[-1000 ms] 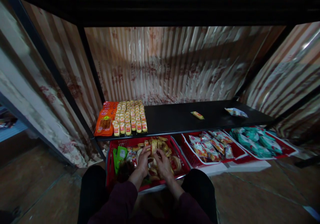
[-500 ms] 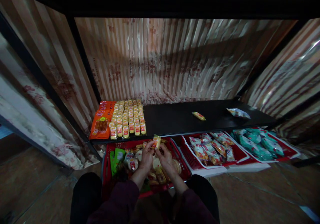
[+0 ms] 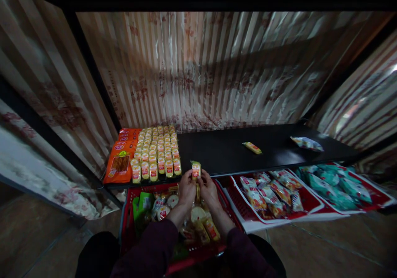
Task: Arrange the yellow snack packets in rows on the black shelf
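Note:
Between my two hands, at the shelf's front edge, is a small wrapped snack cake in clear film with a red and white label, held upright. My left hand grips it from the left, my right hand from the right, fingers closed at its lower part. Rows of similar wrapped cakes stand on the black shelf to the left. Below my hands a red basket holds more wrapped cakes, a green packet and other snacks.
Orange snack packets lie at the shelf's left end. A lone wrapped cake and a pale packet lie farther right. Two more red baskets hold orange-white packets and teal packets. Black posts frame the shelf.
Both hands have moved forward with the cake, from over the basket to the shelf edge. The view has shifted slightly closer to the shelf.

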`<state>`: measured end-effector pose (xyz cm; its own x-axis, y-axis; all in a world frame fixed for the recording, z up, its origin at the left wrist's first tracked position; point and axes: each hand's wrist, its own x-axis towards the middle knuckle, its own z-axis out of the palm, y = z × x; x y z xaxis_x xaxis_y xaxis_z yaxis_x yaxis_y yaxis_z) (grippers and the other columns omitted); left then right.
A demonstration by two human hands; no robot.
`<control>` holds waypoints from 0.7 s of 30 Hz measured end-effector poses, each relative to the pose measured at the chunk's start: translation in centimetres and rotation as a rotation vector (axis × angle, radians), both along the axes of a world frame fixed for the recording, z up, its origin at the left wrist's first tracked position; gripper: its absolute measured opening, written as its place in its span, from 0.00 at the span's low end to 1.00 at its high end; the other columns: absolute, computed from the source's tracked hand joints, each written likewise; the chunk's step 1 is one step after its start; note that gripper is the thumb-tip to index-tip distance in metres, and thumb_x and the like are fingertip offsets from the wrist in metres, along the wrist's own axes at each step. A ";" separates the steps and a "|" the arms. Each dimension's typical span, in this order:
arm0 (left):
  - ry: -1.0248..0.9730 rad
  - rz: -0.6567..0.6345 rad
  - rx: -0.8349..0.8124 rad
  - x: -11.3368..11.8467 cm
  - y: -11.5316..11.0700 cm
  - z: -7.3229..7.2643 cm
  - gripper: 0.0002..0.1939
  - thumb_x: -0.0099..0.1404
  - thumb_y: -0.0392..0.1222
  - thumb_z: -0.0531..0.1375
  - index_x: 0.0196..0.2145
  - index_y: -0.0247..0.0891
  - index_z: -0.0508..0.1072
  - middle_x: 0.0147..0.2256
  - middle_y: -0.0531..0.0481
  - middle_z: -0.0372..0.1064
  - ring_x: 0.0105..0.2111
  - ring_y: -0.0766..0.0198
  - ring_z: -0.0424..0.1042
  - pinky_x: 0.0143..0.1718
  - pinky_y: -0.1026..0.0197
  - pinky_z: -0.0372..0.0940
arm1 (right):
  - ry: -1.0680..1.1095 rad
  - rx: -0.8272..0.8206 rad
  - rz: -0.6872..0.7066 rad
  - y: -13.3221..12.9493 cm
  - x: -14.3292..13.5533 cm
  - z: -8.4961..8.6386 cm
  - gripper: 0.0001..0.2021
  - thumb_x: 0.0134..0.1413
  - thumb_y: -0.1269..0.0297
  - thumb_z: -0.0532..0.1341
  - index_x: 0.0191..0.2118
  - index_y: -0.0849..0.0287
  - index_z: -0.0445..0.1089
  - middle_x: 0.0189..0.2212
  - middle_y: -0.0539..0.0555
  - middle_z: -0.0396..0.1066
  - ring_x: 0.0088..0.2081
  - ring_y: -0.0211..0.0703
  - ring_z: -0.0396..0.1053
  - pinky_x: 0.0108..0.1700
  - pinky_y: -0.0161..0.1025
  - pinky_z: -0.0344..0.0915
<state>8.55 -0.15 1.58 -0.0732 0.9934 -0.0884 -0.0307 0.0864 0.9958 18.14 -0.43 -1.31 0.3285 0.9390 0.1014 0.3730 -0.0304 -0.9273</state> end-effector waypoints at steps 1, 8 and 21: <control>0.037 0.004 -0.007 0.1 0.5 0.2 0.16 0.57 0.33 0.58 0.44 0.38 0.73 0.45 0.45 0.74 0.43 0.61 0.72 0.48 0.58 0.65 | 0.001 0.001 0.009 0.6 0.2 0.1 0.23 0.53 0.54 0.54 0.52 0.59 0.65 0.42 0.60 0.75 0.43 0.51 0.73 0.48 0.49 0.67; 0.263 0.004 -0.026 0.3 4.9 1.3 0.16 0.59 0.33 0.55 0.45 0.40 0.73 0.44 0.47 0.74 0.44 0.62 0.72 0.49 0.60 0.64 | 0.025 0.061 0.021 5.3 0.5 0.3 0.17 0.52 0.57 0.55 0.46 0.58 0.66 0.39 0.58 0.76 0.41 0.48 0.74 0.47 0.47 0.69; 0.511 0.019 -0.102 2.0 14.3 3.2 0.14 0.62 0.36 0.53 0.43 0.35 0.73 0.46 0.39 0.71 0.49 0.55 0.69 0.51 0.59 0.60 | 0.043 0.035 0.011 17.0 0.7 -1.0 0.15 0.48 0.62 0.56 0.43 0.55 0.67 0.36 0.53 0.76 0.39 0.47 0.74 0.45 0.44 0.69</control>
